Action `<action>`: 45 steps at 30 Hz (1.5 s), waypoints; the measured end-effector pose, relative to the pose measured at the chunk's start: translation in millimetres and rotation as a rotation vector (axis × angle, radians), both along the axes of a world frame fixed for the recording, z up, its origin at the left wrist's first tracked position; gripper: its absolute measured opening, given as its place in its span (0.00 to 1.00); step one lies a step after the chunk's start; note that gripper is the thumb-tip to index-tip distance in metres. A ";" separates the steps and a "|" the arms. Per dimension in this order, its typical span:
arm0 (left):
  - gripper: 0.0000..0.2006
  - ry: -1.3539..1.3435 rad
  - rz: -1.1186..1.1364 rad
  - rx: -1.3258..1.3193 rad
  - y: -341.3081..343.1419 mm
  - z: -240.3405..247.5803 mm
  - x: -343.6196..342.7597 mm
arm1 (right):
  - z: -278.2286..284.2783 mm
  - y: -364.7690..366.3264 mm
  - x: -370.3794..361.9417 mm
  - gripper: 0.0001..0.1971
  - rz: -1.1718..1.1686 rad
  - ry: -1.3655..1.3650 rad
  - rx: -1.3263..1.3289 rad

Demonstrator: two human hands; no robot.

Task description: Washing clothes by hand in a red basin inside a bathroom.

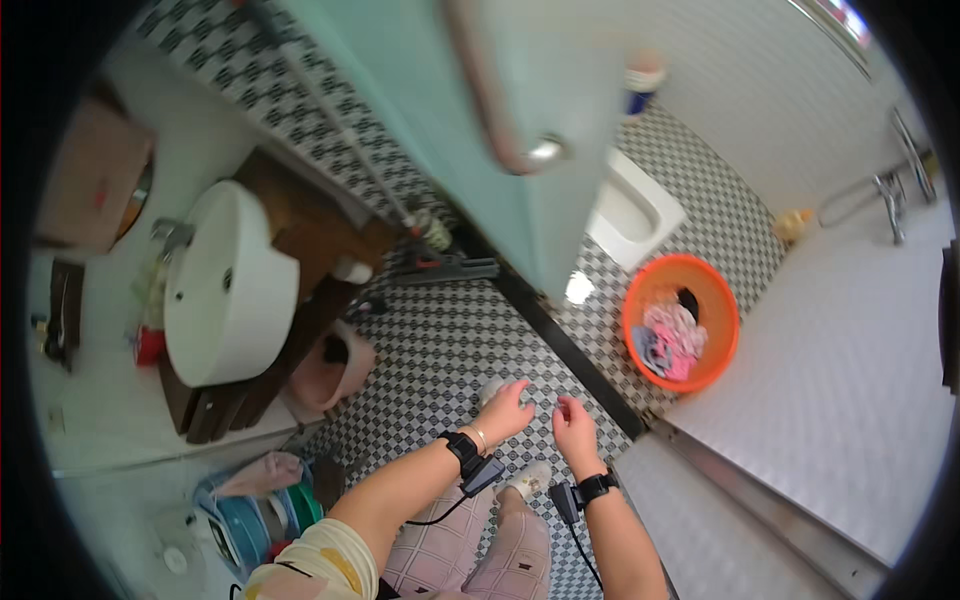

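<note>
My left hand [503, 412] hangs over the patterned floor with its fingers spread and nothing in it. Beside it, a little to the right, my right hand [574, 432] is also bare, its fingers loosely bent and partly apart. Neither hand touches anything. An orange basin [731, 338] stands on the floor beyond the raised threshold, to the right and ahead of my right hand. Inside it lies a heap of clothes [672, 335], pink, grey and black. A glass door [540, 220] with a curved handle [500, 130], blurred at its top, stands ahead of my hands.
A dark threshold [570, 355] crosses the tiled floor [430, 345]. Past it are a white squat toilet [634, 212] and a wall tap [892, 205]. On the left are a white washbasin [235, 300], a pink bin [350, 375] and a floor squeegee [445, 270].
</note>
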State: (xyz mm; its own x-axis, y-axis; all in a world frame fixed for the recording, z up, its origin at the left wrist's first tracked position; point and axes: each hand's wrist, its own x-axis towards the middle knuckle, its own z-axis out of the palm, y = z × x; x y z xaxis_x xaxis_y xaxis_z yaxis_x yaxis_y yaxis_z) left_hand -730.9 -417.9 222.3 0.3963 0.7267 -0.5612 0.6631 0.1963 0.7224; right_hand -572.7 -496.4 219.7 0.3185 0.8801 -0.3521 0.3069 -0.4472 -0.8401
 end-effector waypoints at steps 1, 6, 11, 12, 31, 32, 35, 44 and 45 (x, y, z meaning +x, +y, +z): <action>0.27 0.089 0.045 0.112 6.0 -3.8 -35.7 | 19.5 11.6 -24.7 0.14 0.073 -0.018 -0.011; 0.31 0.283 0.321 0.247 54.4 21.3 -154.5 | 31.8 45.8 -109.0 0.14 0.259 -0.018 0.043; 0.38 0.439 0.564 0.347 149.1 12.4 -256.0 | 22.0 110.3 -195.3 0.15 0.378 -0.062 0.060; 0.38 0.441 0.628 0.373 166.3 2.2 -277.8 | 15.3 124.6 -216.5 0.16 0.399 -0.034 0.044; 0.41 0.470 0.423 0.472 229.4 -50.1 -330.6 | -79.4 163.3 -297.6 0.22 0.442 -0.080 -0.156; 0.41 0.411 0.411 0.463 209.9 -48.0 -320.3 | -71.5 151.4 -288.1 0.24 0.423 -0.108 -0.171; 0.40 0.165 0.180 0.474 151.7 -28.9 -286.0 | -36.4 133.3 -260.5 0.40 0.479 -0.157 -0.049; 0.38 -0.214 -0.243 0.505 25.4 91.2 -162.5 | 66.4 35.7 -161.4 0.47 0.405 -0.093 0.268; 0.38 -0.163 -0.307 0.511 14.1 105.4 -148.4 | 76.8 20.3 -151.7 0.45 0.348 -0.042 0.237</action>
State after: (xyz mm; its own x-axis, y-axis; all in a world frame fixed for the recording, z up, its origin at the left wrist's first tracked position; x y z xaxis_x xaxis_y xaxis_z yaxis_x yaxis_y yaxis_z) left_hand -879.3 -403.8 327.7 0.6814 0.7267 -0.0871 0.5077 -0.3835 0.7715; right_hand -724.4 -476.1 296.5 -0.0025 0.9928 -0.1196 0.4419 -0.1062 -0.8907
